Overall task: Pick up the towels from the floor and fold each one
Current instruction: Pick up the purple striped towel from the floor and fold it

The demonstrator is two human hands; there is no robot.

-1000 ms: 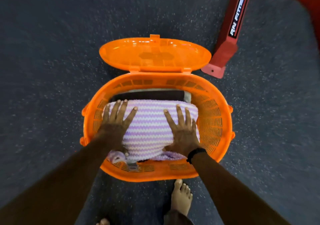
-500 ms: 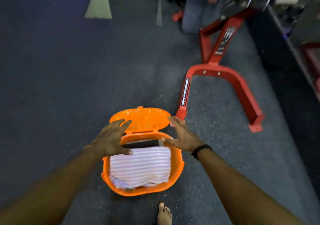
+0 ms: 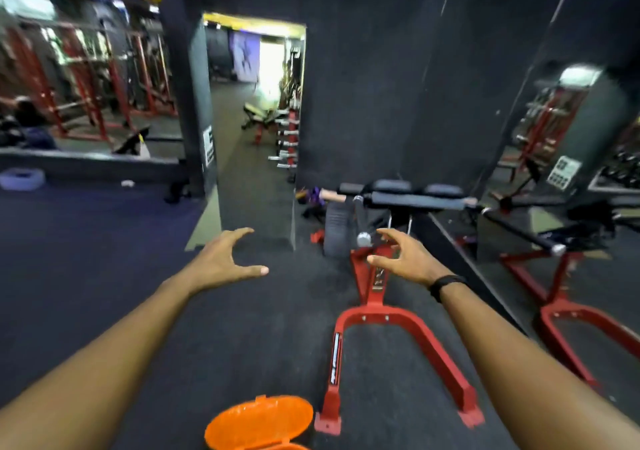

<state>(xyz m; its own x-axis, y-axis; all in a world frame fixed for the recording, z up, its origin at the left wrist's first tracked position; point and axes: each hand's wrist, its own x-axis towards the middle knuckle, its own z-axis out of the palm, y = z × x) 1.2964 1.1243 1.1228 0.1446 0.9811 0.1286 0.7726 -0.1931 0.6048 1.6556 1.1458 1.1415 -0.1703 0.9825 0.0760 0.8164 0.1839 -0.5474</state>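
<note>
Hovering empty, spread hands: left [image 3: 227, 263], right [image 3: 403, 259], over red bench frame [image 3: 398, 325], orange lid [image 3: 259, 422] below.

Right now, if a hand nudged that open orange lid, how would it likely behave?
The orange lid looks like thin, glossy moulded plastic, so probably light and a bit slippery. It stands open, so a push would likely swing it rather than tip anything. Both hands are away from it.

Both hands [image 3: 311, 262] empty, fingers spread, above orange basket lid [image 3: 259, 422].
</note>
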